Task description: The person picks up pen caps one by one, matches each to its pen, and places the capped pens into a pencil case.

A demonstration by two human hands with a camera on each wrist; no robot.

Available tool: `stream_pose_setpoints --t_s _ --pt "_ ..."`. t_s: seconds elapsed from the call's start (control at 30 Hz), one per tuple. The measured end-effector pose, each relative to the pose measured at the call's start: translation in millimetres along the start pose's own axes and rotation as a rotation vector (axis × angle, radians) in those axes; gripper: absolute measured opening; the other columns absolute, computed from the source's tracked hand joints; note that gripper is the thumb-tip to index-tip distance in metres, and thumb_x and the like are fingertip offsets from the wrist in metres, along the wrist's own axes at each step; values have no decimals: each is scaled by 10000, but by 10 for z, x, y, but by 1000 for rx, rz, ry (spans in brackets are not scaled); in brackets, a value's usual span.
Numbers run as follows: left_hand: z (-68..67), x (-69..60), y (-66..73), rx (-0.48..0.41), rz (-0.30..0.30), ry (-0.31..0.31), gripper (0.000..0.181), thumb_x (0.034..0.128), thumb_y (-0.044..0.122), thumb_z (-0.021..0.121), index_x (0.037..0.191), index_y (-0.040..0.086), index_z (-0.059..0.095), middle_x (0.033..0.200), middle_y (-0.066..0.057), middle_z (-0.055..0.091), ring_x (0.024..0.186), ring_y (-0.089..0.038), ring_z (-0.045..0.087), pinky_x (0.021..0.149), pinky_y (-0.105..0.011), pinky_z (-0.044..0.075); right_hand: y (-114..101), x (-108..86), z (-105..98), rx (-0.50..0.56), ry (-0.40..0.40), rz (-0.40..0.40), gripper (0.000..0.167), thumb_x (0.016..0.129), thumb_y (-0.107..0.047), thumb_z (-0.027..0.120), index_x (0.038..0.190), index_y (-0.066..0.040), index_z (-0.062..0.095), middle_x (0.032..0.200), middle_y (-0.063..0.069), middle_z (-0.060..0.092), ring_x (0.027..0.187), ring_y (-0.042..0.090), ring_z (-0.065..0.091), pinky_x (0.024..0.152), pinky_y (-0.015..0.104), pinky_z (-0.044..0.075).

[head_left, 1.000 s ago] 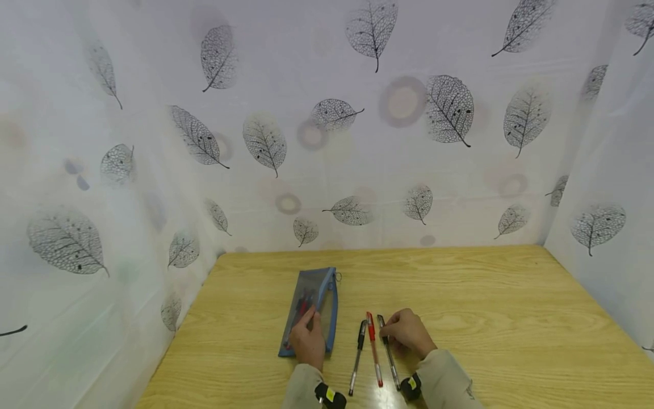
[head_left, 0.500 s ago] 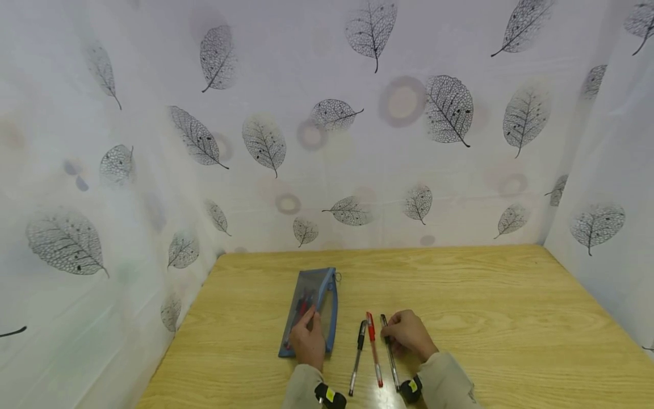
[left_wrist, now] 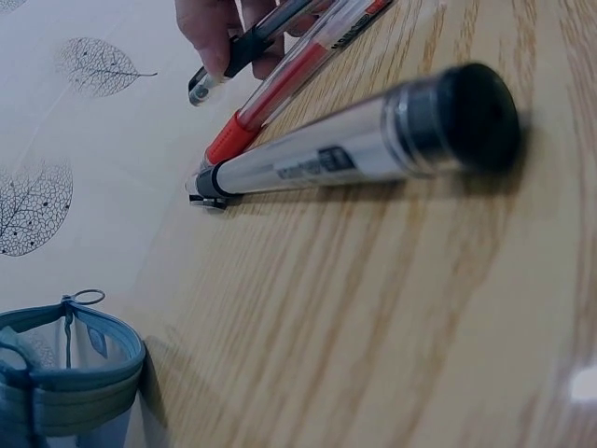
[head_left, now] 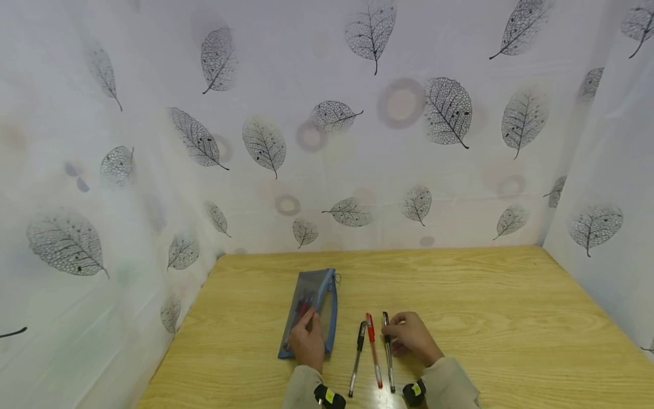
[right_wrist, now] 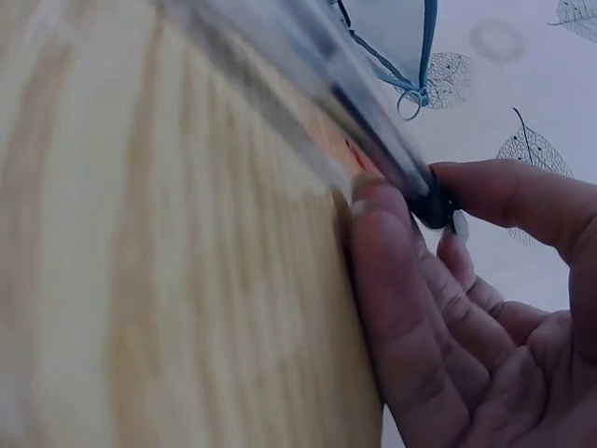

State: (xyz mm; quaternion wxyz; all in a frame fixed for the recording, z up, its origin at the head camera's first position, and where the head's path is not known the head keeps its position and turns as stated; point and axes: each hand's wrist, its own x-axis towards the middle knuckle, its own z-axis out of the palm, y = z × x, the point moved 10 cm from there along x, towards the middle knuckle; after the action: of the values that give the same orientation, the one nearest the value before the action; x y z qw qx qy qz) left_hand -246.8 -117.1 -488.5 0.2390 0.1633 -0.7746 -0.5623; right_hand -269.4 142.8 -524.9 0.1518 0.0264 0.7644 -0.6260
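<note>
A grey mesh pencil case [head_left: 313, 284] with blue trim lies on the table, unzipped, with pens showing through the mesh. My left hand [head_left: 307, 341] pinches the edge of its opening between thumb and fingers. To the right, my right hand [head_left: 411, 336] pinches a black-capped gel pen [head_left: 389, 358] near its cap. In the right wrist view thumb and fingers close round the dark end of this pen [right_wrist: 359, 107], and the left wrist view shows its cap end tipped up. A red gel pen [head_left: 374, 352] and another black gel pen [head_left: 357, 352] lie between the hands.
The wood-grain table [head_left: 485, 307] is bounded at the back and sides by a white curtain [head_left: 357, 165] printed with leaves. A small ring [head_left: 337, 278] hangs at the pencil case's zip end. Each wrist wears a black strap with a camera.
My right hand has shifted the black gel pen slightly to the right, its lower end swinging left and its cap end rising a little. The left hand and pencil case stay put.
</note>
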Motion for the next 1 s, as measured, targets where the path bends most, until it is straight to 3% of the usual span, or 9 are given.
stream_pose_setpoints --t_s 0.37,0.67,0.83,1.0 --pt "3 -1 9 11 -9 2 224 906 39 632 1106 -26 707 1134 -181 674 1136 -370 594 969 -533 445 44 3 -8 51 -43 -4 355 871 -56 650 1145 122 512 835 134 685 608 195 654 571 363 579" --pt "1 0 9 3 -16 -3 228 909 39 626 1114 -26 703 1139 -188 671 1140 -376 589 968 -537 444 -14 -23 16 101 -124 -45 359 921 -68 598 1169 182 531 924 143 669 710 207 673 649 374 591" --pt "10 6 6 7 -14 -7 235 911 52 627 1123 -17 702 1144 -189 668 1141 -377 587 965 -543 445 -163 -10 28 134 -119 -102 386 952 -80 570 1222 187 499 991 199 668 806 246 681 684 397 589" --pt "11 6 6 10 -17 -6 231 915 54 624 1121 -13 704 1140 -192 669 1138 -376 590 964 -544 446 -387 62 123 162 -121 -159 414 955 -95 578 1235 191 473 983 254 670 788 260 683 716 438 586"
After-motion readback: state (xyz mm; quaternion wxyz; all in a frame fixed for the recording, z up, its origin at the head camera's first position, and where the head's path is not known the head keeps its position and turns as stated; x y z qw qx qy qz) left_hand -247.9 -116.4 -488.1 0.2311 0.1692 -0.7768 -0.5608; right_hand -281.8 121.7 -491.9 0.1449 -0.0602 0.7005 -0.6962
